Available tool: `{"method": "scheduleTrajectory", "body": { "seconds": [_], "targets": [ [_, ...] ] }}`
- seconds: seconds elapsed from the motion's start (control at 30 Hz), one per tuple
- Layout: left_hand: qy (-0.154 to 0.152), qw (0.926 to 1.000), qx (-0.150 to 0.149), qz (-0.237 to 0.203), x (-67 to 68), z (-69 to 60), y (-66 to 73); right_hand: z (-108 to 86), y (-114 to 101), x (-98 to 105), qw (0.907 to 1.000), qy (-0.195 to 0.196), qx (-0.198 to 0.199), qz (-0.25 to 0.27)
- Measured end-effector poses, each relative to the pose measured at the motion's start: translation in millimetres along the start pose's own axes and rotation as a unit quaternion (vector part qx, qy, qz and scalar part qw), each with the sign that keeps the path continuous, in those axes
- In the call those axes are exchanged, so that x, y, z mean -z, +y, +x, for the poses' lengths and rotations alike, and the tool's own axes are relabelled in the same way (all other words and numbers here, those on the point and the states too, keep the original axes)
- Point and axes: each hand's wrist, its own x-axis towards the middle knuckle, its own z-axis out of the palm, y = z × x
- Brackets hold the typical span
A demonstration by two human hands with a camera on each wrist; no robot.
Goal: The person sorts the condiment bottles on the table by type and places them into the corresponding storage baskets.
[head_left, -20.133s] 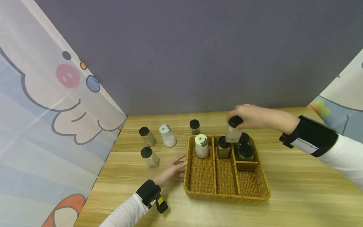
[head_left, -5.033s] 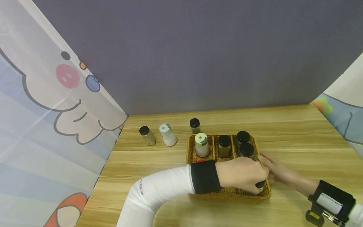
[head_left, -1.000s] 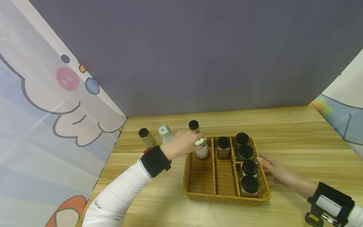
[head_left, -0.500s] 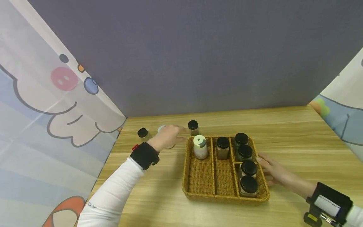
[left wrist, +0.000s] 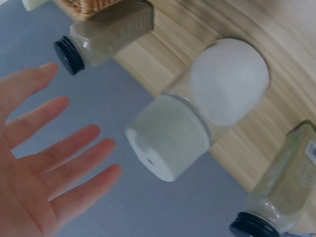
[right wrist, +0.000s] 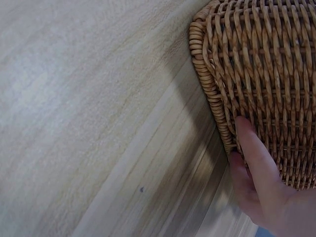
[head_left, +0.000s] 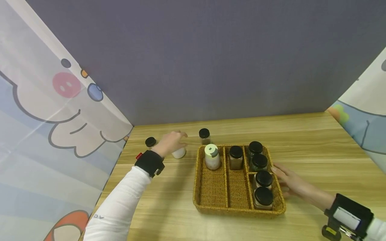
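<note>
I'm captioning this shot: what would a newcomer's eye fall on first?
Probably the large cartoon print along the head view's left side. Next, the woven basket right of center, holding black-lidded jars, with the right hand touching its side. Left of it, the open left hand hovers beside a pale-capped bottle.

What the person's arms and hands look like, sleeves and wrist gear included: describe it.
The left hand and right hand are ungloved. The left sleeve is white with dark lettering; the right sleeve is white too. The left band and right band are black; the right one shows a pale rectangular panel and a dark attachment with a yellow mark.
</note>
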Motion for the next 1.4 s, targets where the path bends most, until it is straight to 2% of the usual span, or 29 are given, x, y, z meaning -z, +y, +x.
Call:
{"method": "scheduleTrajectory", "body": {
  "seconds": [0.27,0.7,1.03,1.23,1.4],
  "targets": [
    [-0.001,0.9996,0.027,0.012,-4.2,2.5,-8.7,-1.3,-1.5,-0.2,1.0,0.003,0.0,-0.008],
    [-0.002,0.9983,0.055,-0.019,-12.8,6.6,-22.9,-0.7,0.0,-1.0,0.9999,0.001,0.0,0.013],
    [0.018,0.9988,0.044,-0.011,-21.9,7.0,-31.2,-0.2,1.1,-1.2,0.9998,0.004,0.006,0.017],
    [0.018,0.9996,0.023,-0.003,-28.0,9.3,-34.9,-0.8,0.9,-1.2,0.9999,0.005,0.002,0.011],
    [0.02,0.9997,0.017,-0.002,-29.7,10.3,-36.2,-0.1,1.1,-1.3,0.9998,0.005,0.001,0.02]
  ]
}}
